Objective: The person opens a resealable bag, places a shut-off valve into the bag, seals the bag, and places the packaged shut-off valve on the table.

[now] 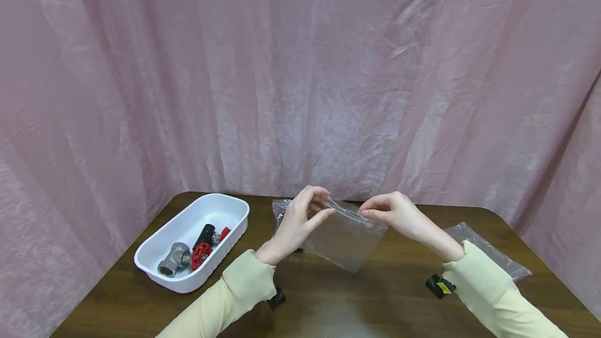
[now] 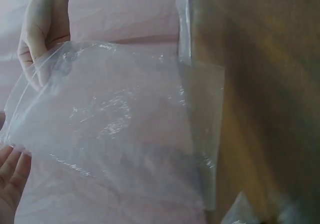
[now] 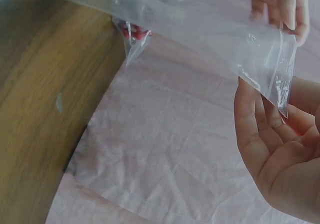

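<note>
A clear zip-seal plastic bag (image 1: 347,241) hangs above the table between my two hands, its seal strip along the upper edge. My left hand (image 1: 293,223) holds the bag near its top left corner, thumb and fingers either side of the edge. At the top right corner my right hand (image 1: 401,216) pinches the bag between thumb and fingers. In the left wrist view the bag (image 2: 110,114) looks flat, with no contents showing. The right wrist view shows the seal strip (image 3: 275,66) running between both hands.
A white tray (image 1: 150,274) on the left holds a grey metal valve (image 1: 176,258) with a red handwheel (image 1: 202,254) and a black-bodied piece (image 1: 205,236) with a red part. Behind my left hand lies a clear bag (image 3: 134,43) with something red inside. Another plastic bag (image 1: 488,249) lies at right.
</note>
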{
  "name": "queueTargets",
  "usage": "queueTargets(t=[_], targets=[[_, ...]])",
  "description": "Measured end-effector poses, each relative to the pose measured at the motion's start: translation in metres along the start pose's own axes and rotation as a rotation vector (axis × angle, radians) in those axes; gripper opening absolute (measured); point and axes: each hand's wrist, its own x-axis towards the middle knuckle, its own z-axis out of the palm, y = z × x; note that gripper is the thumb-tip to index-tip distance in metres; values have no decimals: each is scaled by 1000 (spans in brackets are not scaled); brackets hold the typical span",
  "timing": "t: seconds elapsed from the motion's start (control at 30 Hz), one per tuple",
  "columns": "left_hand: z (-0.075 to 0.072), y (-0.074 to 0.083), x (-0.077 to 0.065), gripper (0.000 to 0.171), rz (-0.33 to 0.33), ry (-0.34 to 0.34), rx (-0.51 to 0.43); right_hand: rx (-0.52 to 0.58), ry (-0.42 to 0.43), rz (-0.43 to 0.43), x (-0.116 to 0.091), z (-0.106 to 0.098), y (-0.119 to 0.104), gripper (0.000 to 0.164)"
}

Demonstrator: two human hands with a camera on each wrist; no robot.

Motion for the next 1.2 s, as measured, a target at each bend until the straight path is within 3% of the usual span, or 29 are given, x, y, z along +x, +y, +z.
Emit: queueTargets(t=[0.23,0.57,0.8,0.93,1.07,1.2], targets=[[-2,-22,5,31,271,-114,176,-20,-14,-15,0,1,-8,12],[-6,-13,8,6,516,-274,412,-9,-35,-20,2,1,-11,11],[-7,-10,12,8,633,-270,505,-29,-29,-38,4,3,-12,9],[-8,-10,11,13,696,-309,553,-39,-31,-39,5,6,-12,8],[-7,-10,6,14,693,-356,556,-25,-31,-35,5,9,-10,7],[-5,-12,2,13,670,-358,523,6,-26,-29,6,12,-9,6]])
